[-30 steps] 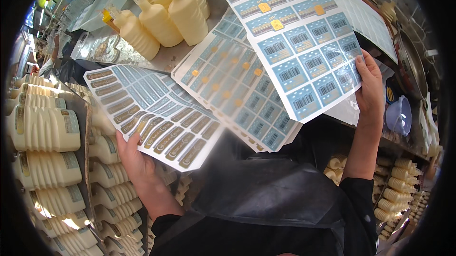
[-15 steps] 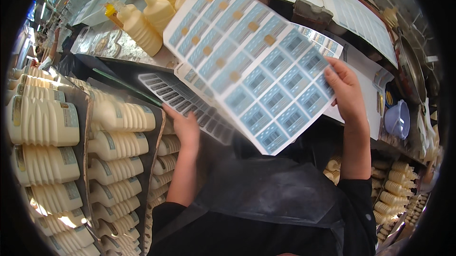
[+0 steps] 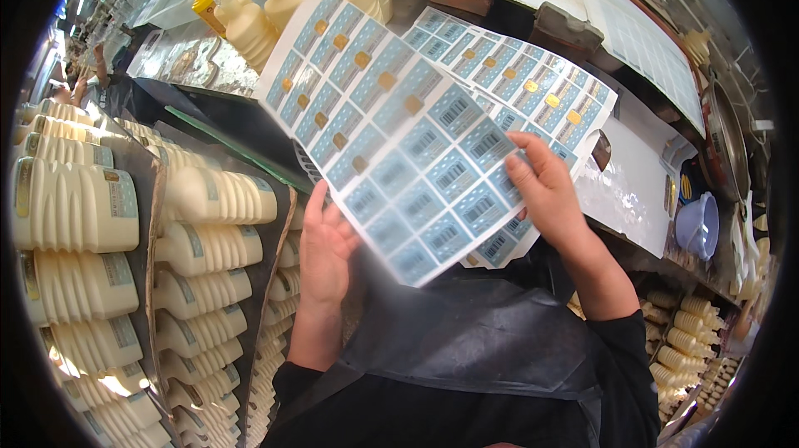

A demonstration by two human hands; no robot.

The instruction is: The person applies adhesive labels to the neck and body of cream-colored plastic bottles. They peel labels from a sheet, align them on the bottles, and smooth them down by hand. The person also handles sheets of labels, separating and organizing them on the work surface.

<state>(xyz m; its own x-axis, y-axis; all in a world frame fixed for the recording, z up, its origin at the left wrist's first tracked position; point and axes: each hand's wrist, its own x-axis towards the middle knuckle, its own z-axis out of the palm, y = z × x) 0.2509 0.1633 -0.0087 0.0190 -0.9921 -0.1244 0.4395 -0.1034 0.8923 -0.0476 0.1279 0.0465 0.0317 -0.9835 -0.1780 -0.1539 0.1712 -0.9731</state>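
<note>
A large sheet of blue labels (image 3: pixel 391 148), with gold patches on one half and barcodes on the other, hangs tilted in front of me. My right hand (image 3: pixel 545 190) pinches it by its right edge, thumb on top. Close by its lower left edge is my left hand (image 3: pixel 326 248), palm turned up and fingers stretched out. Whether those fingers touch the sheet, I cannot tell. A sliver of a dark-printed sheet (image 3: pixel 305 161) shows just beyond the left fingertips, mostly hidden. Behind the held sheet lie more blue label sheets (image 3: pixel 533 86), overlapping on the bench.
Cream bottles (image 3: pixel 250 28) stand at the back left. Stacked labelled bottles (image 3: pixel 79 207) fill the left side behind dark dividers; more bottles (image 3: pixel 695 323) lie at lower right. A purple bucket (image 3: pixel 697 225) hangs at the right. A dark block (image 3: pixel 566 28) sits on the bench.
The label sheet has swung left and down with my right hand. My left hand has turned palm up, and the dark-printed sheet near it is now mostly covered. More sheets behind show.
</note>
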